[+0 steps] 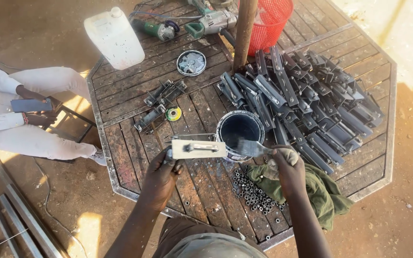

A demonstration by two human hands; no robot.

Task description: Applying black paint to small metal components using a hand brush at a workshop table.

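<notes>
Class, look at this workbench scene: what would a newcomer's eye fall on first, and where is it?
First, the big heap of dark metal brackets on the table's right half. Then, at the near edge, the left hand holding a pale metal plate beside a black paint can, while the right hand holds a paintbrush at its rim.

You are in an outdoor metal workshop on dirt ground, with a big pile of dark painted metal brackets (311,102), green power grinders (161,29) and small steel nuts (254,191) on a slatted wooden table (125,91).
</notes>
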